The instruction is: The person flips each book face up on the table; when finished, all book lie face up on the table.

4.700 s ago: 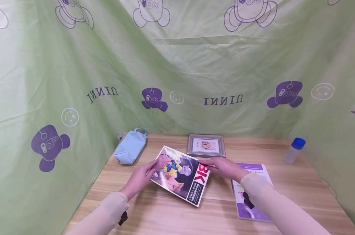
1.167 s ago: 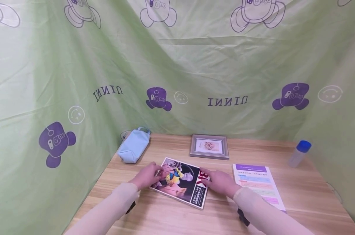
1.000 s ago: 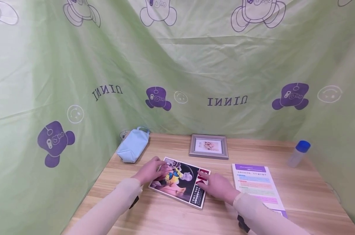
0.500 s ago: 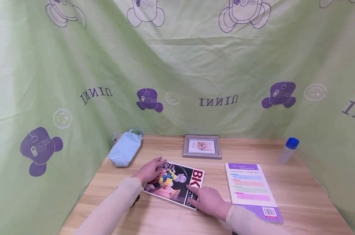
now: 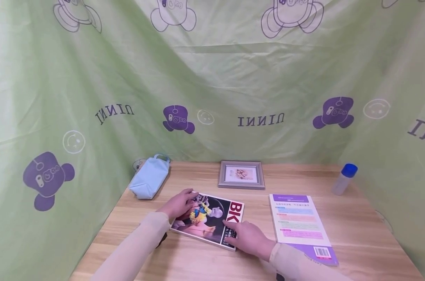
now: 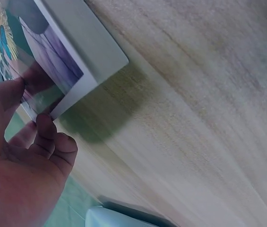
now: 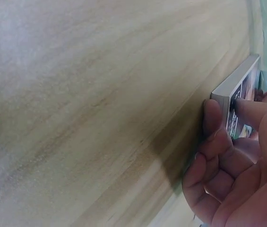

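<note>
A book [image 5: 205, 216] with a dark picture cover and red "BK" letters lies at a slant in the middle of the table. My left hand [image 5: 180, 203] pinches its left side; in the left wrist view, the thumb presses on the glossy cover of the book [image 6: 53, 52] while curled fingers meet its edge. My right hand [image 5: 251, 237] grips the near right corner, one digit over the cover and another against the side of the book [image 7: 235, 85], as the right wrist view shows. Whether any fingertips reach underneath is hidden.
A purple and white book [image 5: 300, 224] lies to the right, barcode toward me. At the back stand or lie a light blue pouch [image 5: 150, 177], a grey picture frame [image 5: 241, 185] and a blue-capped bottle [image 5: 344, 181]. Green printed cloth [image 5: 212, 78] encloses the wooden table [image 5: 360, 230].
The "BK" book was tilted up earlier and is now lowered to the table. My right hand has slid along its right side toward the near corner. In the last half second, almost nothing moves.
</note>
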The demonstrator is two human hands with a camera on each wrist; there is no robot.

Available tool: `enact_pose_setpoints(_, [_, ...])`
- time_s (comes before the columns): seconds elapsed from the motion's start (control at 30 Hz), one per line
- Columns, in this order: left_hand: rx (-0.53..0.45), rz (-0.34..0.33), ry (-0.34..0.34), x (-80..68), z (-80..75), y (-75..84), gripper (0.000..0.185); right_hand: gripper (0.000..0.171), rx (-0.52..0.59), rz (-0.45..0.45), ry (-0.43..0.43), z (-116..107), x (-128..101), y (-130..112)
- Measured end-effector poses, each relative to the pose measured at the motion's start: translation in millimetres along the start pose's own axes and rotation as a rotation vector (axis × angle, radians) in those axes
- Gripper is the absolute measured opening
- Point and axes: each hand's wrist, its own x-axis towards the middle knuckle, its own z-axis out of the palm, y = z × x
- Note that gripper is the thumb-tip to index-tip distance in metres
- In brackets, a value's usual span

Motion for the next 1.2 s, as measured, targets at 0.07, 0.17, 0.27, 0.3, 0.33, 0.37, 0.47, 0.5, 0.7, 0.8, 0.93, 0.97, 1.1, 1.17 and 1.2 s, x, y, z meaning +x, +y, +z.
enact_pose_setpoints(0.07, [-0.01, -0.013, -0.008, -2.0, -0.1, -0.4, 0.044, 0.057, 0.003, 0.003, -0.003, -0.7, 0.3, -0.2])
enact_pose_setpoints(0.17, [-0.026, -0.032, -0.01, -4.7, -0.8, 0.2, 0.045, 0.056, 0.0, 0.007, -0.007, -1.7, 1.4, 0.2])
enact_pose_setpoints(0.27, [-0.029, -0.062, -0.012, -8.0, -0.7, 1.0, 0.045, 0.055, 0.0, 0.013, -0.016, -3.9, 2.4, 0.3])
enact_pose_setpoints(0.3, [-0.023, -0.072, -0.011, -9.1, -0.3, 1.3, 0.045, 0.054, -0.001, 0.019, -0.023, -4.3, 2.6, 0.4])
enact_pose_setpoints(0.33, [-0.022, -0.082, -0.011, -10.4, -0.2, 1.6, 0.045, 0.054, -0.002, 0.022, -0.027, -4.7, 2.7, 0.6])
enact_pose_setpoints(0.37, [-0.018, -0.09, -0.013, -11.5, 0.0, 1.8, 0.045, 0.053, 0.0, 0.024, -0.03, -5.8, 2.7, 0.3])
enact_pose_setpoints(0.47, [-0.005, -0.091, 0.004, -15.0, 0.8, 2.2, 0.045, 0.052, -0.002, 0.023, -0.032, -7.8, 2.7, 1.0])
enact_pose_setpoints(0.5, [0.0, -0.091, 0.006, -16.0, 0.8, 2.3, 0.045, 0.052, 0.0, 0.021, -0.032, -8.5, 2.7, 1.1])
enact_pose_setpoints(0.7, [0.012, -0.133, 0.007, -23.9, -1.4, 3.6, 0.046, 0.051, 0.009, 0.002, -0.032, -11.0, 4.4, 3.1])
enact_pose_setpoints(0.8, [0.012, -0.177, -0.002, -28.3, -3.2, 4.8, 0.047, 0.051, 0.005, 0.002, -0.028, -12.0, 5.9, 4.4])
enact_pose_setpoints(0.93, [0.028, -0.196, 0.004, -35.0, -5.8, 8.1, 0.048, 0.05, 0.01, 0.001, -0.017, -13.1, 6.9, 5.7])
enact_pose_setpoints(0.97, [0.04, -0.193, 0.009, -36.7, -6.1, 9.1, 0.048, 0.05, 0.012, 0.003, -0.016, -13.4, 7.0, 6.0])
enact_pose_setpoints(1.1, [0.093, -0.184, 0.038, -44.2, -6.1, 12.9, 0.047, 0.05, 0.027, 0.013, -0.014, -16.1, 8.1, 6.9])
enact_pose_setpoints(1.17, [0.118, -0.188, 0.045, -47.7, -5.7, 14.3, 0.047, 0.05, 0.033, 0.022, -0.017, -17.6, 9.3, 7.6])
enact_pose_setpoints(1.2, [0.123, -0.193, 0.047, -49.4, -5.3, 14.8, 0.047, 0.05, 0.032, 0.024, -0.017, -18.1, 10.2, 8.2])
